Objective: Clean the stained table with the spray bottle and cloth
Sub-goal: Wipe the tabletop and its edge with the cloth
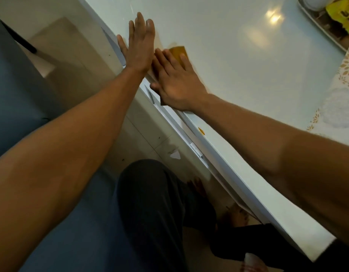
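The glossy white table runs diagonally across the view. My left hand lies flat with straight fingers on its left edge. Right beside it, my right hand presses flat on an orange-brown cloth, of which only a corner shows past my fingertips. A faint brownish smear sits on the table just above that corner. A small yellow stain marks the table edge nearer to me. No spray bottle is in view.
A tray with a yellow packet stands at the top right corner. A floral cloth covers the right side. Below the table are my dark-trousered legs, bare feet and a blue seat.
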